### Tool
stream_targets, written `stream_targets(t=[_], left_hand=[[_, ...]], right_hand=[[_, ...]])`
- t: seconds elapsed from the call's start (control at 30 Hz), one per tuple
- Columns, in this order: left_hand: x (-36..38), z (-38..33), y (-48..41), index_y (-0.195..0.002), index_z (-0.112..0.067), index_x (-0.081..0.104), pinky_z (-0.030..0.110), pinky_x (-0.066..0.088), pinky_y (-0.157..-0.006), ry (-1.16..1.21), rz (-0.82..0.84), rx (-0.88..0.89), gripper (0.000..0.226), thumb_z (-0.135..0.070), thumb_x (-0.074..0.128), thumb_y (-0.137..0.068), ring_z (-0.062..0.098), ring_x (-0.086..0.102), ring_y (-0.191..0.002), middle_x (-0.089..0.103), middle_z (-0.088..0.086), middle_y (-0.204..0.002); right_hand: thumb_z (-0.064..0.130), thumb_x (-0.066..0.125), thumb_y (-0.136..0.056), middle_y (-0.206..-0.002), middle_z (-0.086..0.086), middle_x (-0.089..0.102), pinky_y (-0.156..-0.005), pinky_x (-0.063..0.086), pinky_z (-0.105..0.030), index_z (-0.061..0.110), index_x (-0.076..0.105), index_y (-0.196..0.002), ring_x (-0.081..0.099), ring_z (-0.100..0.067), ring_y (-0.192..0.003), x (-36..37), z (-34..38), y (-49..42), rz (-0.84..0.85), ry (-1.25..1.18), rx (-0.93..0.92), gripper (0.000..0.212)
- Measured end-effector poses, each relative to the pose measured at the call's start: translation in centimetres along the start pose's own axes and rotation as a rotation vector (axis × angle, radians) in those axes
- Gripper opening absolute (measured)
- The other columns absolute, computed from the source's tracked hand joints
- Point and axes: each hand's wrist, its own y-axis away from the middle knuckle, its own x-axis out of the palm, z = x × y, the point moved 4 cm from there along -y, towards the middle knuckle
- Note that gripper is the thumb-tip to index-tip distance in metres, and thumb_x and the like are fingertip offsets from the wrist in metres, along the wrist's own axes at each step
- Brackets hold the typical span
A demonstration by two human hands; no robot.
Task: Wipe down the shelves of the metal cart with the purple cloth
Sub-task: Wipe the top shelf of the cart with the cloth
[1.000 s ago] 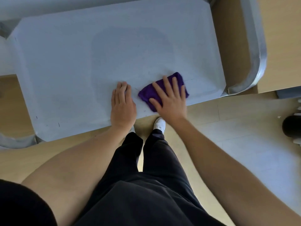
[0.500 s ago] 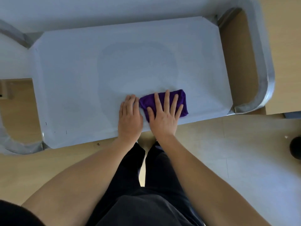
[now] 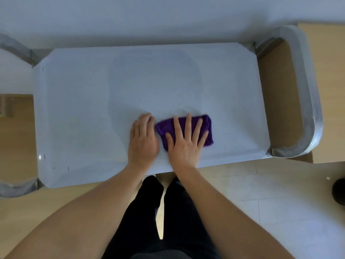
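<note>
The cart's top shelf (image 3: pixel 78 113) is lying under both hands, the right hand (image 3: pixel 186 144) pressing flat with spread fingers on the cloth (image 3: pixel 207 128) near the front edge, the left hand (image 3: pixel 142 141) resting flat just beside it, holding nothing.

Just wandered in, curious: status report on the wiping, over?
Right hand flat on cloth, pressing it to shelf. Left hand flat on shelf beside cloth. Nothing seen in the way.

Pale wall (image 3: pixel 168 15), wooden floor (image 3: pixel 16 139), grey tiles (image 3: pixel 289 212) at right
</note>
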Motion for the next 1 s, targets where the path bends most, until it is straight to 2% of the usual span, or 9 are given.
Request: stream_targets(t=[0.23, 0.3, 0.4, 0.53, 0.67, 0.83, 0.9, 1.0], left_hand=[[0.1, -0.1, 0.1, -0.132, 0.006, 0.052, 0.05, 0.038, -0.11, 0.017, 0.014, -0.001, 0.041, 0.0, 0.043, -0.092, 0.035, 0.042, -0.134, 0.051, 0.02, -0.137], [0.0, 0.0, -0.1, -0.132, 0.006, 0.052, 0.049, 0.038, -0.11, 0.022, 0.018, -0.009, 0.041, -0.001, 0.044, -0.092, 0.034, 0.042, -0.134, 0.051, 0.02, -0.137], [0.1, -0.1, -0.1, -0.127, 0.005, 0.056, 0.046, 0.038, -0.111, 0.017, -0.008, -0.009, 0.038, -0.002, 0.047, -0.091, 0.032, 0.042, -0.132, 0.054, 0.019, -0.134], [0.4, -0.1, -0.1, -0.116, 0.005, 0.061, 0.044, 0.041, -0.109, 0.031, -0.063, -0.03, 0.027, -0.008, 0.045, -0.099, 0.031, 0.047, -0.128, 0.059, 0.018, -0.128], [0.5, -0.3, 0.0, -0.129, 0.006, 0.056, 0.047, 0.037, -0.111, 0.014, -0.026, 0.002, 0.039, -0.002, 0.046, -0.092, 0.033, 0.044, -0.132, 0.055, 0.02, -0.134], [0.4, -0.2, 0.0, -0.131, 0.006, 0.053, 0.049, 0.038, -0.11, 0.02, 0.0, -0.012, 0.042, -0.001, 0.045, -0.091, 0.033, 0.041, -0.134, 0.053, 0.019, -0.136], [0.3, -0.2, 0.0, -0.13, 0.006, 0.054, 0.049, 0.038, -0.109, 0.029, 0.006, -0.019, 0.041, -0.002, 0.043, -0.091, 0.033, 0.041, -0.133, 0.053, 0.019, -0.136], [0.2, -0.4, 0.1, -0.129, 0.005, 0.055, 0.048, 0.038, -0.11, 0.025, 0.005, -0.01, 0.041, -0.003, 0.044, -0.09, 0.032, 0.041, -0.134, 0.054, 0.019, -0.135]], right_hand=[[0.056, 0.024, -0.099, -0.162, -0.002, 0.001, -0.117, -0.005, -0.057, 0.037, 0.014, -0.152, -0.008, -0.033, -0.148, -2.4, 4.4, -14.8, 0.035, -0.054, -0.051, 0.057], [0.056, 0.025, -0.099, -0.162, -0.002, 0.003, -0.118, -0.003, -0.055, 0.037, 0.015, -0.152, -0.005, -0.032, -0.148, -2.0, 3.8, -13.8, 0.019, -0.038, -0.053, 0.057], [0.055, 0.032, -0.097, -0.161, -0.003, 0.015, -0.118, 0.004, -0.055, 0.037, 0.024, -0.15, 0.005, -0.033, -0.148, -1.2, 2.3, -6.8, -0.059, -0.032, -0.046, 0.056], [0.056, 0.031, -0.098, -0.162, -0.002, 0.011, -0.119, 0.002, -0.054, 0.038, 0.018, -0.151, 0.0, -0.031, -0.149, 0.1, 0.7, -0.4, 0.029, 0.011, -0.039, 0.058], [0.056, 0.028, -0.097, -0.162, -0.003, 0.01, -0.117, -0.001, -0.056, 0.037, 0.021, -0.151, 0.001, -0.034, -0.148, -1.1, 2.0, -7.0, 0.012, 0.016, -0.021, 0.057], [0.055, 0.023, -0.099, -0.162, -0.001, -0.004, -0.117, -0.005, -0.056, 0.037, 0.008, -0.152, -0.009, -0.032, -0.148, -3.2, 4.4, -17.1, 0.074, -0.026, -0.015, 0.058], [0.054, 0.023, -0.1, -0.162, -0.002, -0.002, -0.118, -0.002, -0.055, 0.037, 0.01, -0.152, -0.007, -0.032, -0.148, -3.0, 4.1, -16.3, 0.062, -0.011, -0.036, 0.057], [0.053, 0.03, -0.098, -0.162, -0.004, 0.011, -0.118, 0.006, -0.056, 0.036, 0.021, -0.151, 0.004, -0.034, -0.148, -1.9, 2.9, -9.5, -0.017, 0.005, -0.061, 0.057]])
